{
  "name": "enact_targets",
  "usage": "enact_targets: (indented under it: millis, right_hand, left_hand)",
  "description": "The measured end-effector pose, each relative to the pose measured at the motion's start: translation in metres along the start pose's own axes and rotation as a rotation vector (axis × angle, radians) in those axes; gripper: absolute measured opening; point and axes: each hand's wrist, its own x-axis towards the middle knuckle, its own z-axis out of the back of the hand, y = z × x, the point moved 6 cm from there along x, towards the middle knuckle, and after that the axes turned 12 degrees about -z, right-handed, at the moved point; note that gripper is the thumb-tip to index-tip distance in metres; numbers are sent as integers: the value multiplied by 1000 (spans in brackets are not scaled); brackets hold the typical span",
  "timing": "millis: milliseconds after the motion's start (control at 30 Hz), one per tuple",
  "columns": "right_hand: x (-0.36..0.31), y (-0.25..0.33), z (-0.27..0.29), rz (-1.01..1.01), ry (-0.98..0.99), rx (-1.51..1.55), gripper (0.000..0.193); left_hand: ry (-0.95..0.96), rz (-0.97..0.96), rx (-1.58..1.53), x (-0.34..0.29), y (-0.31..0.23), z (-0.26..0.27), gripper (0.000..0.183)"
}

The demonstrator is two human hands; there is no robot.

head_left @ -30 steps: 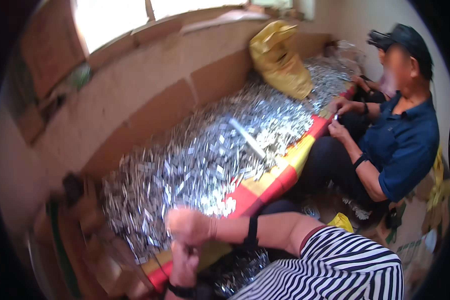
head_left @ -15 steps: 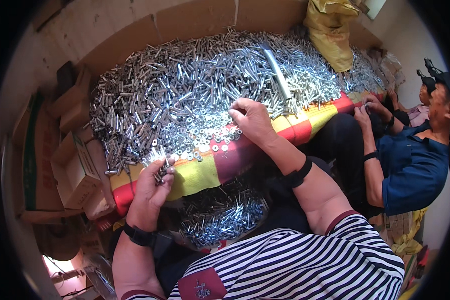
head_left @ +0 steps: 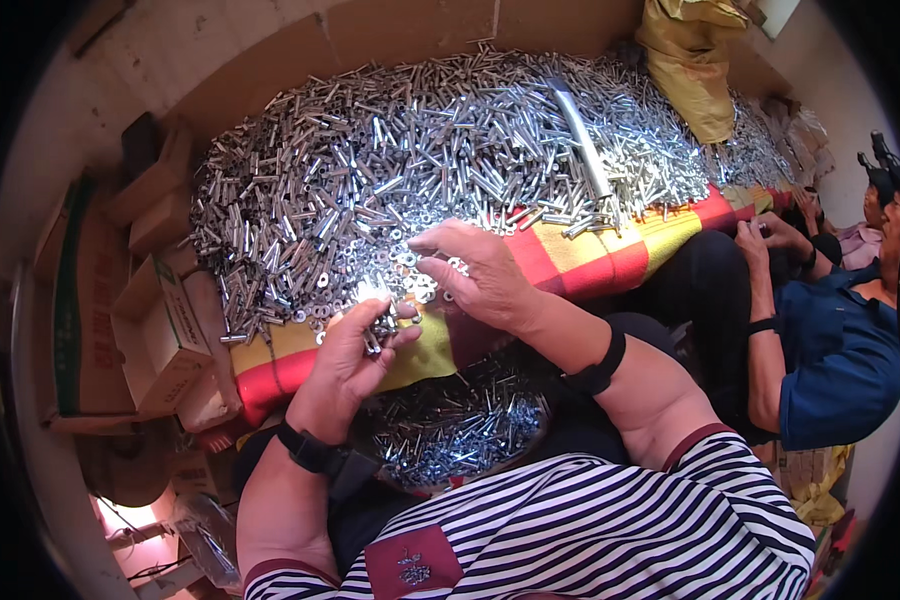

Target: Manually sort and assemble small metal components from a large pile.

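My left hand [head_left: 348,355] is closed around a small bunch of metal bolts [head_left: 378,328], their shiny ends sticking up past the thumb. Close by on the right, my right hand [head_left: 482,278] hovers over a patch of flat washers [head_left: 406,258], its thumb and fingers stretched out and apart. No item shows between those fingers. Behind both hands spreads a big heap of short metal tubes [head_left: 370,150]. Below them, at my lap, a container holds a load of bolts [head_left: 460,430]; its rim is mostly hidden.
A checked red and yellow cloth [head_left: 580,262] edges the heap. A long metal strip [head_left: 582,140] lies on the tubes. Open cardboard boxes [head_left: 160,330] stand at left, a yellow sack [head_left: 688,75] at the far right. A co-worker [head_left: 835,340] sits close on my right.
My left hand has moved right with its bolts. My right hand has come left and nearer to me, its fingers spreading from a pinch. The whole view has shifted slightly.
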Motion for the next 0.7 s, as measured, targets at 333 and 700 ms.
enact_targets:
  millis: [333,700]
  right_hand:
    - [12,-11,-42,-238,320,418,34]
    - [-1,9,-59,55,261,-17,44]
  left_hand:
    - [241,-3,96,5,7,-21,14]
    - [1,45,-81,13,7,12,16]
